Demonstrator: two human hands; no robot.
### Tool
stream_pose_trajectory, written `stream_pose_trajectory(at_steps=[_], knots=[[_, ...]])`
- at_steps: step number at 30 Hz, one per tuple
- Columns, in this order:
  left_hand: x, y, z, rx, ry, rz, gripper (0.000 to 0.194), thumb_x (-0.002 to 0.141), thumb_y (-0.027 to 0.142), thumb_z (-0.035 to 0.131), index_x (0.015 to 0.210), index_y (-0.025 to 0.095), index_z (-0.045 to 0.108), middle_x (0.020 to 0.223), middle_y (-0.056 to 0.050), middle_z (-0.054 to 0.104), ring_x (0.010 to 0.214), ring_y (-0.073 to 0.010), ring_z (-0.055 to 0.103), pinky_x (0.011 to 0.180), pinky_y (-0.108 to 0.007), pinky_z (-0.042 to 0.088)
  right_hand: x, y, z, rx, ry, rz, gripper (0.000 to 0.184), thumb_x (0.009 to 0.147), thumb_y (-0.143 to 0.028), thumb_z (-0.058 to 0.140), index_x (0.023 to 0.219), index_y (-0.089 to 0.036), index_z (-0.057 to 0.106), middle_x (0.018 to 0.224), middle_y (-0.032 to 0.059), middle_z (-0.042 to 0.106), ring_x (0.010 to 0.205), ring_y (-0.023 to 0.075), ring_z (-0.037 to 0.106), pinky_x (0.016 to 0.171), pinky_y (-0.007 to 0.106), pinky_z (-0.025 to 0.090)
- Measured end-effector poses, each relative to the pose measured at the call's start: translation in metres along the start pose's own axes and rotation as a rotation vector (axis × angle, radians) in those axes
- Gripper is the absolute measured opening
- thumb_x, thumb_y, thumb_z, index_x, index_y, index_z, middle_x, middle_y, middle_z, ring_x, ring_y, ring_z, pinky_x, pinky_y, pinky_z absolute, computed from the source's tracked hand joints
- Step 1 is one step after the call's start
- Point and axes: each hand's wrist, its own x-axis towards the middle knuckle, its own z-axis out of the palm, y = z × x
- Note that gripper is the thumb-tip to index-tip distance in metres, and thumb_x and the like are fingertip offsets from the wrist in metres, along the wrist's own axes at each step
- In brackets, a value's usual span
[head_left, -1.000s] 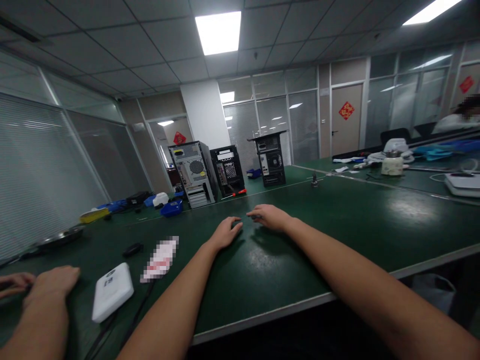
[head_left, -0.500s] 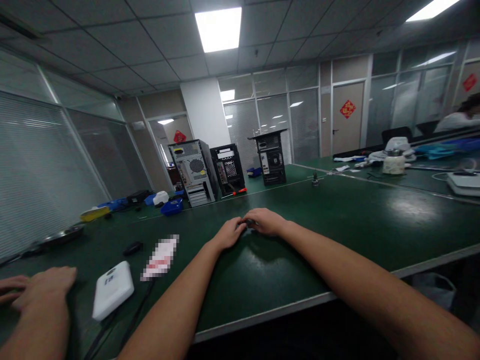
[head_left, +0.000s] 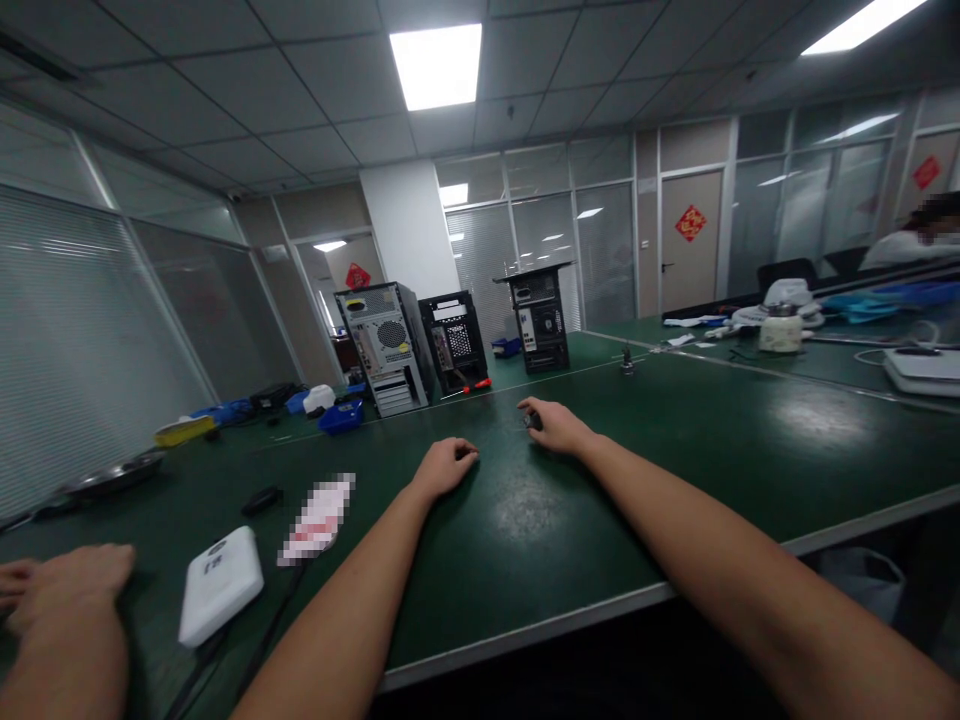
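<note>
My right hand (head_left: pixel 556 426) is above the green tabletop, its fingers closed on a small dark piece (head_left: pixel 532 421) with a metallic look; its kind is too small to tell. To its left and nearer to me, my left hand (head_left: pixel 445 466) rests low over the table with fingers curled toward the thumb. Whatever may be in that pinch is hidden. The two hands are apart. Beyond my right hand, a small dark metal part (head_left: pixel 628 362) stands upright on the table.
Computer cases (head_left: pixel 388 345) stand at the back, near a red-handled screwdriver (head_left: pixel 478 385) and a blue tray (head_left: pixel 342 416). At left lie a white box-shaped device (head_left: pixel 221 585) with a cable and a pixelated card (head_left: pixel 318 520). Another person's hands (head_left: pixel 71 590) rest at far left.
My hands have come apart. The right one has moved right and away from me with the small dark piece; the left has drawn slightly back to the left.
</note>
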Motion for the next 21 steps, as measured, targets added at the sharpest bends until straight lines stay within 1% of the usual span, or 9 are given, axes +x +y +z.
stream_pose_trajectory(at_steps=[2,4,6,7,9,13,15,17,21], knots=[[-0.001,0.002,-0.001,0.005,0.009,0.002,0.032,0.089,0.045,0.053,0.089,0.021,0.074,0.095,-0.007,0.073,0.09,-0.023,0.066,0.083,-0.031,0.048,0.0,-0.001,0.0,-0.003,-0.008,0.0,0.042,0.079,-0.014,0.063,0.121,-0.019,0.06,0.109,0.0086,0.068,0.101,0.0203,0.063,0.091,0.031,0.046],[-0.001,0.005,-0.001,0.004,0.016,0.013,0.044,0.092,0.05,0.046,0.076,0.021,0.073,0.089,-0.007,0.072,0.088,-0.0236,0.065,0.082,-0.032,0.047,0.002,-0.006,0.001,-0.003,-0.021,-0.025,0.035,0.081,-0.011,0.059,0.115,-0.018,0.064,0.11,0.0097,0.066,0.105,0.0208,0.061,0.095,0.033,0.045],[-0.001,0.008,-0.002,-0.009,0.021,0.028,0.051,0.095,0.051,0.039,0.068,0.02,0.07,0.083,-0.007,0.07,0.084,-0.0229,0.064,0.082,-0.032,0.046,0.003,-0.015,0.001,0.002,-0.035,-0.066,0.034,0.083,-0.011,0.056,0.116,-0.017,0.064,0.113,0.0111,0.065,0.11,0.0216,0.058,0.098,0.035,0.044],[-0.001,0.009,-0.002,-0.02,0.026,0.036,0.051,0.096,0.05,0.037,0.069,0.02,0.069,0.081,-0.006,0.07,0.082,-0.0222,0.064,0.081,-0.031,0.047,0.003,-0.02,0.002,0.006,-0.043,-0.09,0.035,0.085,-0.011,0.055,0.118,-0.016,0.063,0.115,0.0117,0.064,0.113,0.0218,0.056,0.1,0.036,0.043],[0.0,0.012,-0.001,-0.049,0.038,0.053,0.045,0.096,0.046,0.038,0.077,0.019,0.07,0.082,-0.005,0.071,0.082,-0.021,0.064,0.08,-0.03,0.047,0.004,-0.03,0.003,0.015,-0.068,-0.143,0.035,0.087,-0.013,0.055,0.122,-0.017,0.061,0.118,0.0121,0.062,0.116,0.0221,0.054,0.102,0.037,0.042],[0.0,0.015,0.003,-0.113,0.047,0.092,0.03,0.092,0.039,0.048,0.097,0.019,0.07,0.099,-0.004,0.072,0.093,-0.02,0.065,0.085,-0.028,0.047,0.003,-0.046,0.007,0.026,-0.134,-0.24,0.035,0.087,-0.016,0.057,0.122,-0.017,0.062,0.117,0.0118,0.063,0.114,0.0226,0.055,0.1,0.038,0.043],[0.001,0.016,0.005,-0.136,0.037,0.105,0.029,0.092,0.038,0.05,0.099,0.019,0.071,0.1,-0.004,0.073,0.094,-0.02,0.065,0.086,-0.028,0.047,0.003,-0.05,0.009,0.027,-0.165,-0.279,0.035,0.087,-0.016,0.059,0.121,-0.017,0.063,0.116,0.0115,0.063,0.112,0.0229,0.057,0.099,0.037,0.044],[0.001,0.016,0.005,-0.151,0.026,0.111,0.031,0.092,0.039,0.05,0.098,0.019,0.071,0.097,-0.004,0.073,0.092,-0.0203,0.065,0.084,-0.028,0.047,0.003,-0.052,0.01,0.026,-0.187,-0.307,0.036,0.086,-0.016,0.059,0.122,-0.018,0.064,0.115,0.0114,0.064,0.11,0.0231,0.058,0.097,0.037,0.045],[0.001,0.015,0.005,-0.166,0.016,0.109,0.034,0.092,0.042,0.049,0.096,0.017,0.073,0.094,-0.005,0.073,0.089,-0.0212,0.066,0.081,-0.029,0.047,0.003,-0.055,0.009,0.024,-0.194,-0.329,0.037,0.087,-0.016,0.058,0.124,-0.017,0.063,0.116,0.0118,0.064,0.111,0.0233,0.058,0.097,0.037,0.045]])
